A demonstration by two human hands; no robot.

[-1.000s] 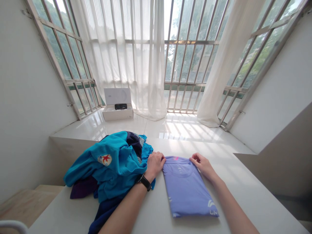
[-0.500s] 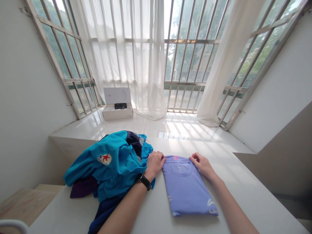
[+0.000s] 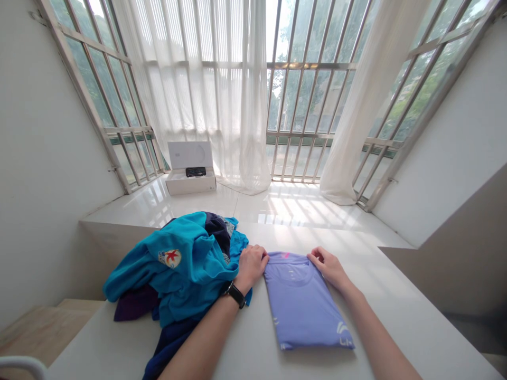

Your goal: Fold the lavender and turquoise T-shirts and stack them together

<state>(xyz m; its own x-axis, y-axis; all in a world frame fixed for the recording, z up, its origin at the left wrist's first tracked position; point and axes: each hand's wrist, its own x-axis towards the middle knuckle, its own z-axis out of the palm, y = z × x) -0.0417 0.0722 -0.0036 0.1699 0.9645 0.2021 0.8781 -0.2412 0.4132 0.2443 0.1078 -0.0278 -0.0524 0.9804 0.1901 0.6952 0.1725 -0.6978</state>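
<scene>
A lavender T-shirt lies folded into a neat rectangle on the white table, its collar at the far end and a white logo at the near right corner. My left hand, with a black watch on the wrist, pinches the shirt's far left corner. At the far right corner my right hand grips the edge between thumb and fingers. Left of the shirt is a heap of crumpled clothes, turquoise on top with a red star badge, dark navy and purple beneath. My left forearm covers part of this heap.
An open white box holding a black object stands on the window ledge at the back left. Sheer curtains hang before barred windows. A white curved rail shows at the lower left, and walls rise on both sides.
</scene>
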